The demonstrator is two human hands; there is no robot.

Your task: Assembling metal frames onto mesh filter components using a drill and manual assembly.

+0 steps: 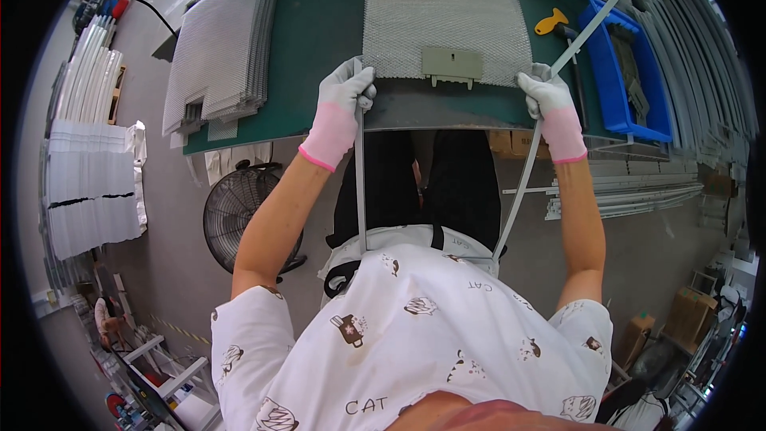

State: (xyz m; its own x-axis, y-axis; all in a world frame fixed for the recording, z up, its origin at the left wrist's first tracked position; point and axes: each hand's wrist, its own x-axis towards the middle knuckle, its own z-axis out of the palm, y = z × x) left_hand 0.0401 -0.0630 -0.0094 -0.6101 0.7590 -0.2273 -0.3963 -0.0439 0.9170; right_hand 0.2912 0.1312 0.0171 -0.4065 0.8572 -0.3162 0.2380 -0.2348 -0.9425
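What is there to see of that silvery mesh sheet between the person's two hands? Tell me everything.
The mesh sheet is pale silvery grey, roughly rectangular, with a fine, regular pattern; it looks like metal. It lies on the green table, its near edge just short of the table's front and its far end reaching the picture's top. A greyish-green piece overlaps the middle of its near edge. The left hand and right hand are at its near corners; whether they touch it is unclear.

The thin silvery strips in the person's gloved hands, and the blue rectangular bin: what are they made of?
Thin silvery strips: probably metal, perhaps aluminium, with a satin finish; they look slim, crisp-edged and pale grey.
Blue rectangular bin: likely moulded plastic, smooth, given its even, saturated colour.
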